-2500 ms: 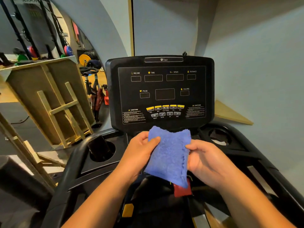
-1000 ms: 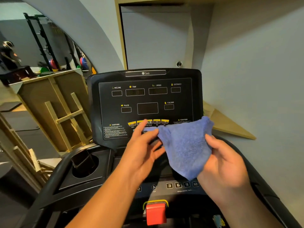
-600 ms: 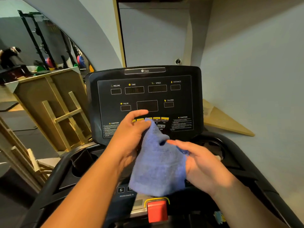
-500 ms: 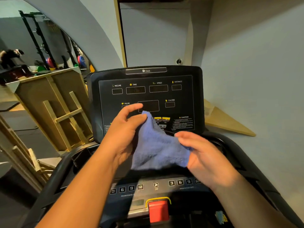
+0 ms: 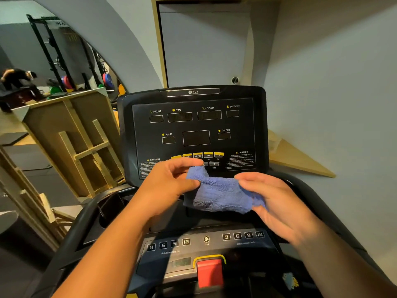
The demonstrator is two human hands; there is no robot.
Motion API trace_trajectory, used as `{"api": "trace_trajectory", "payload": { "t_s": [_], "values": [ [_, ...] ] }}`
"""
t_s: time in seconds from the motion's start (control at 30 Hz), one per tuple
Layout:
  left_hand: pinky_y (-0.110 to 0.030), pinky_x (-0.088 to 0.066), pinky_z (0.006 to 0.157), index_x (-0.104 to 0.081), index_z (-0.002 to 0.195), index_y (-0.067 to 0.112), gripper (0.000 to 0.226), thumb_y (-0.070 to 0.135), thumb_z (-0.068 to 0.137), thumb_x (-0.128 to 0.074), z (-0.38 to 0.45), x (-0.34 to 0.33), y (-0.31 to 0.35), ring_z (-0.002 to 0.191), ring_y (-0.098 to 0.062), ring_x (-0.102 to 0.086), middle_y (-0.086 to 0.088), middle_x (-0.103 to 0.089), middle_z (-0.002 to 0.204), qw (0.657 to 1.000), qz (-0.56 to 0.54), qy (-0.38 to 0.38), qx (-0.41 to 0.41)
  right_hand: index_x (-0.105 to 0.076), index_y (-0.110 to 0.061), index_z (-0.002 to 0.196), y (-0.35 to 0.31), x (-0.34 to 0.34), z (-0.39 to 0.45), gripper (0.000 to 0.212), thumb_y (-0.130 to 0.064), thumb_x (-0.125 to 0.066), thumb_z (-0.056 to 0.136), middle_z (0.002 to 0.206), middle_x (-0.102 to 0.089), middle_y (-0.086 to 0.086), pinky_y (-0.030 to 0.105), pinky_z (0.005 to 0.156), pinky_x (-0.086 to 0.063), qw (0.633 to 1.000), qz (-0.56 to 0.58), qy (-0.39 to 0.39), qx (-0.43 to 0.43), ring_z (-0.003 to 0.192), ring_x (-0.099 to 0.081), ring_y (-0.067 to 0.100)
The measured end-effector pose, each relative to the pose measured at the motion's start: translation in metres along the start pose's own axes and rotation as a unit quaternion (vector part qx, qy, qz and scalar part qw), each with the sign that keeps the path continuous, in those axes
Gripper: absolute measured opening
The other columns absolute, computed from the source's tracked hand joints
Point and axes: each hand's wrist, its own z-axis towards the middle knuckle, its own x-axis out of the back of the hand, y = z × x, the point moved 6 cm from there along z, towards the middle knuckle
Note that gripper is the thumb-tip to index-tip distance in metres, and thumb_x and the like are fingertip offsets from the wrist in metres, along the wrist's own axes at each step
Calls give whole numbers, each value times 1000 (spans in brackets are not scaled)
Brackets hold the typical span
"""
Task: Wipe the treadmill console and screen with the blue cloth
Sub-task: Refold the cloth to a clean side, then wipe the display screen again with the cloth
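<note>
Fluffy blue cloth [image 5: 217, 195] bunched and folded, pinched between left hand [image 5: 171, 186] and right hand [image 5: 277, 203], held just below the dark treadmill screen [image 5: 195, 130], above the console [image 5: 206, 241] buttons

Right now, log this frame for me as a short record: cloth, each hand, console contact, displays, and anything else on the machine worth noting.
cloth: blue cloth, bunched, held in the air between both hands
left hand: left hand pinches the cloth's left end
right hand: right hand grips the cloth's right end
console contact: none visible; the cloth hangs in front of the console, below the yellow buttons
displays: all windows dark
stop key: red stop key at the bottom centre, untouched
wiping: not yet begun
</note>
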Motion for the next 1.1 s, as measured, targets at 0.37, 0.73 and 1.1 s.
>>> {"api": "trace_trajectory", "payload": {
  "t_s": [0.37, 0.73, 1.1],
  "values": [
    [-20, -39, 82, -67, 114, 33, 21, 26, 96, -60, -3, -1, 24, 90, -2, -47, 10, -53, 101, 909, 372, 62, -176, -67, -33, 97, -44, -4, -8, 23, -16, -77, 85, 98, -67, -14, 25, 78, -53, 825, -499, 92, 251, 89, -65, 4],
    [-25, -55, 65, -68, 105, 25, 21, 21, 102, -47, 8, 8, 70, 82, -10, -68, 5, -72, 95, 993, 32, -14, -116, -74, -25, 89, -97, -26, -3, 33, -22, -88, 60, 105, -73, 7, 40, 81, -55, 982, -25, -118, 148, 92, -69, 24],
    [-31, -58, 69, -66, 109, 31, 16, 25, 97, -58, 29, 12, -36, 84, -15, -70, 0, -73, 96, 997, 34, 52, 34, -65, -1, 125, 48, -24, 23, 43, -22, -65, 86, 116, -70, 23, 48, 93, -51, 983, 89, -9, -161, 107, -68, 38]
  ]
}}
